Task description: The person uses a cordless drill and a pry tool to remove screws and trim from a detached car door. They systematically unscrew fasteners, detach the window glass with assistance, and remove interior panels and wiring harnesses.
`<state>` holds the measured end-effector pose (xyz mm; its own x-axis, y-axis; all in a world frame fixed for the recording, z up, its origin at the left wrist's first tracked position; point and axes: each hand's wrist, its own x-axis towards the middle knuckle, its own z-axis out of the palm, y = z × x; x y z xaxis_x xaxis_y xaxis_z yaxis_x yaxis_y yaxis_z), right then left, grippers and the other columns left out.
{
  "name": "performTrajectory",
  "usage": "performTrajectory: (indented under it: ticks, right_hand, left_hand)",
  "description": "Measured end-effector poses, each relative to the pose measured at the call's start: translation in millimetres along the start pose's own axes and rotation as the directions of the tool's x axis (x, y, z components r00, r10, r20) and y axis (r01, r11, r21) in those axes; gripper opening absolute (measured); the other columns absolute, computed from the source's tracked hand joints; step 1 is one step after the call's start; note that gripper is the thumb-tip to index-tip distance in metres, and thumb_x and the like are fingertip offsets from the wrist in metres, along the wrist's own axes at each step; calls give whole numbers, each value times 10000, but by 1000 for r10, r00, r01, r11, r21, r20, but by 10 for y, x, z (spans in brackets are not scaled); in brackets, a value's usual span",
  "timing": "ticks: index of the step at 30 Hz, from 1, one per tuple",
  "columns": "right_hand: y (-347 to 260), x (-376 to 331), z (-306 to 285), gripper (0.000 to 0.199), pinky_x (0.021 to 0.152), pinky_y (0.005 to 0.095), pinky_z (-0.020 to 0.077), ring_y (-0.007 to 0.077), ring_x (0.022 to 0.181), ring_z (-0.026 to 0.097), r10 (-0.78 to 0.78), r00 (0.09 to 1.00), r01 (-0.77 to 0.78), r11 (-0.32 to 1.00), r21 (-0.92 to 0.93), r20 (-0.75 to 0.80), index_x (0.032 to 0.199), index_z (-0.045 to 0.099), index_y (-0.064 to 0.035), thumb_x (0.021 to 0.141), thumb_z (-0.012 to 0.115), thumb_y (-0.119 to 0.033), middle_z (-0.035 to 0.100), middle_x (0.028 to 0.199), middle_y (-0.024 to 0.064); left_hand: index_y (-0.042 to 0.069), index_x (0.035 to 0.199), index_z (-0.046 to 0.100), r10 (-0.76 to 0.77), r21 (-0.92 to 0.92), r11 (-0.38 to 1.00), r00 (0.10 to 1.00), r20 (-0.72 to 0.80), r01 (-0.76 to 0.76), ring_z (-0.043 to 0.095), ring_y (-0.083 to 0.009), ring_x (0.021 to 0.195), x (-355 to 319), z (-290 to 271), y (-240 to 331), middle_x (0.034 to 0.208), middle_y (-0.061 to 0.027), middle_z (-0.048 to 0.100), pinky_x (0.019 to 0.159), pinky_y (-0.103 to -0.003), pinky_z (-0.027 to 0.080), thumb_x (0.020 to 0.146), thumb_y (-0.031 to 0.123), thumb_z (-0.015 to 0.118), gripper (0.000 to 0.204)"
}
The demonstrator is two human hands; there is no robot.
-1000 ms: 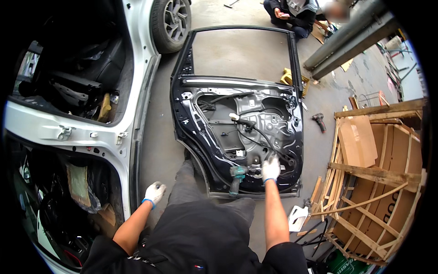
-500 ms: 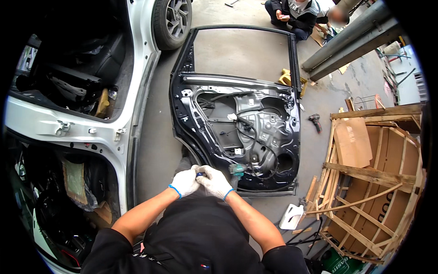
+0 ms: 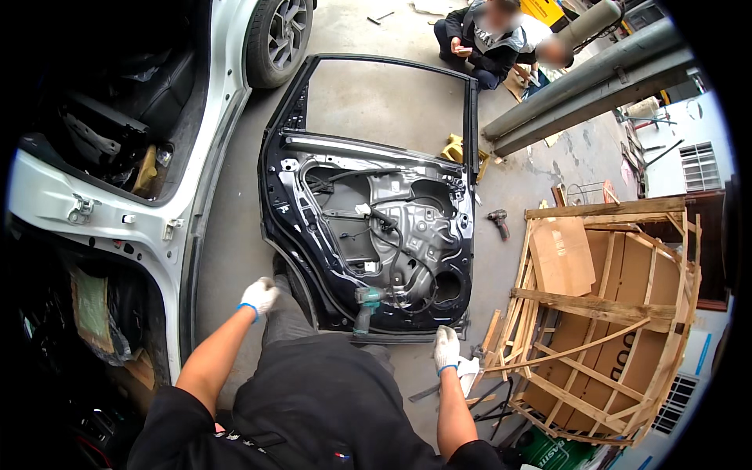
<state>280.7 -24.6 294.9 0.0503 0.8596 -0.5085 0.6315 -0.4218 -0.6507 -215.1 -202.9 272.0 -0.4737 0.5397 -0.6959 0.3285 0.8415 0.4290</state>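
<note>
A black car door frame [image 3: 312, 258] with its bare metal inner panel [image 3: 423, 235] lies in front of me, cables strung across it. My left hand [image 3: 260, 295], in a white work glove with a blue cuff, hovers left of the door's lower edge, fingers curled. My right hand [image 3: 447, 347], gloved alike, is closed near the door's lower right corner. What either hand holds, if anything, is too small or hidden to tell. Between them, a teal cordless driver [image 3: 366, 301] rests at the door's lower edge.
At left stands a white car [image 3: 205, 133] with open doorways. A wooden crate frame [image 3: 595, 309] with cardboard is at right, a white jug [image 3: 468, 374] beside it. A second power driver [image 3: 498, 223] lies on the floor. Two people [image 3: 482, 39] crouch beyond the door, near a metal post [image 3: 580, 90].
My hands were together around a small dark-blue thing; now they are far apart, the left moved left, the right moved right and lower. The view has shifted.
</note>
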Motion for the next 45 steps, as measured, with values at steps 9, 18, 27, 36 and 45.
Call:
performTrajectory:
  ticks: [9,18,27,36,45]
  right_hand:
    - [-1227,-347,1640,305,1002,363,467,277,1145,619,-294,883,303,952,33,365,1085,725,-60,907,632,-289,675,1185,145]
    - [-1062,-248,1821,398,969,403,480,329,1112,625,-312,843,283,950,131,439,1154,677,-54,956,544,-372,673,1164,169]
    - [2983,149,-1201,480,999,449,474,374,1118,620,420,902,-422,815,-397,-99,1124,706,-91,898,520,-472,672,1176,187]
    - [4267,-1168,-2091,475,1023,422,459,377,1174,595,677,734,-671,708,-218,-61,1106,692,4,890,588,-406,658,1191,229]
    - [3531,-1395,-2135,263,586,360,512,194,607,619,663,628,-746,661,75,407,889,667,-19,923,557,-255,680,758,103]
  left_hand:
    - [24,1391,481,227,-91,974,897,380,-208,590,-293,1224,-114,198,535,1298,-171,626,1038,-348,457,781,328,676,709]
    - [-7,1174,600,229,88,962,940,252,-257,651,-409,940,4,398,1172,971,-256,680,822,-435,501,923,354,563,441]
    - [-15,746,674,-86,347,935,996,37,68,592,-205,628,-650,573,843,627,-118,621,668,-384,481,935,481,542,547]
    - [-29,949,661,60,317,944,993,100,-89,621,-271,690,-1452,1593,2444,745,-160,638,683,-378,494,918,319,511,380]
    - [7,1065,636,23,13,1000,989,149,-26,552,-144,541,-1740,2317,2446,691,-52,576,493,-306,466,943,184,490,260]
